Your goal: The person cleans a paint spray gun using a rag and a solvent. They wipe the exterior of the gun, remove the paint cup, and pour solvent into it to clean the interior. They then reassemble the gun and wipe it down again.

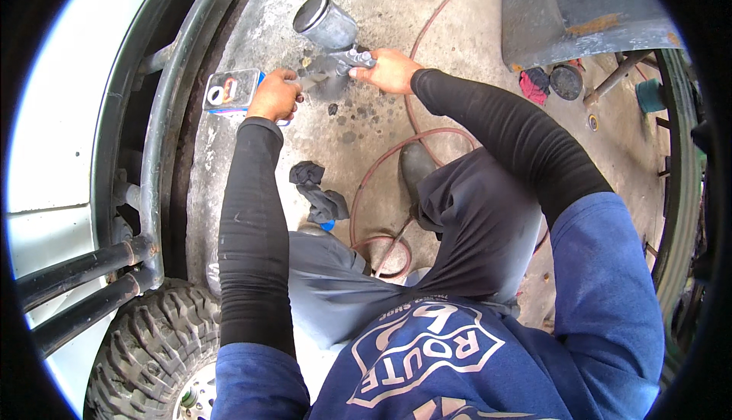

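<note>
My right hand (390, 72) is closed round the handle of a spray gun (354, 57), whose grey metal cup (329, 27) with a dark lid tilts up to the left. To the left, my left hand (275, 97) has curled fingers over one end of a rectangular can (211, 98) with a grey top, a white ring-shaped opening and blue edges. The can's part under the hand is hidden. Between the hands, a dark blur lies below the gun; whether it is shadow or wet floor I cannot make out.
A reddish hose (373, 167) loops over the stained concrete near my boots. A black rag (319, 194) lies left of them. Black tubular bars (157, 161) and a knobby tyre (145, 351) line the left. Right stand a metal panel (583, 8), a red cloth (531, 88) and a dark round container (566, 82).
</note>
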`<state>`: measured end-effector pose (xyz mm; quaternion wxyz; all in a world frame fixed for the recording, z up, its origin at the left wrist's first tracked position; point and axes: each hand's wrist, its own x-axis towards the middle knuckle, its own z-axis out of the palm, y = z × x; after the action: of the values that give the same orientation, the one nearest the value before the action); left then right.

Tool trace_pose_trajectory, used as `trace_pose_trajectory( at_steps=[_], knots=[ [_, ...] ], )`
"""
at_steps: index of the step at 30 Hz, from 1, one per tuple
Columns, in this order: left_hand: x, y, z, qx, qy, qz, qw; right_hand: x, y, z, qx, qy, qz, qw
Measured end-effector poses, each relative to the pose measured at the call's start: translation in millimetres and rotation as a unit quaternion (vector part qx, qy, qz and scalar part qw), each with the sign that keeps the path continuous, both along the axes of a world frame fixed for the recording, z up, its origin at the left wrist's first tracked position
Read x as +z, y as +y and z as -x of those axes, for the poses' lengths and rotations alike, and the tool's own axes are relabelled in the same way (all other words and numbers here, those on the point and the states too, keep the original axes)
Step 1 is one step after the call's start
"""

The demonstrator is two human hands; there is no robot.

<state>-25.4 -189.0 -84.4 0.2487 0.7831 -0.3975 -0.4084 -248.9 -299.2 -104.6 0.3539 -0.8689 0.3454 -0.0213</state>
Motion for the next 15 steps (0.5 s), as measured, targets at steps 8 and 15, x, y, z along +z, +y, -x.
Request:
trace_pose_trajectory(
  at_steps=[8,15],
  knots=[
    [-5.3,-0.1,13.9,-0.005,0.051,0.054,0.997,-6.9,1.6,-5.6,-0.04,0.013,0.041,0.998],
    [-6.7,-4.3,5.3,0.015,0.098,-0.01,0.995,-5.4,2.7,-9.6,-0.022,0.016,0.008,1.0]
  ],
)
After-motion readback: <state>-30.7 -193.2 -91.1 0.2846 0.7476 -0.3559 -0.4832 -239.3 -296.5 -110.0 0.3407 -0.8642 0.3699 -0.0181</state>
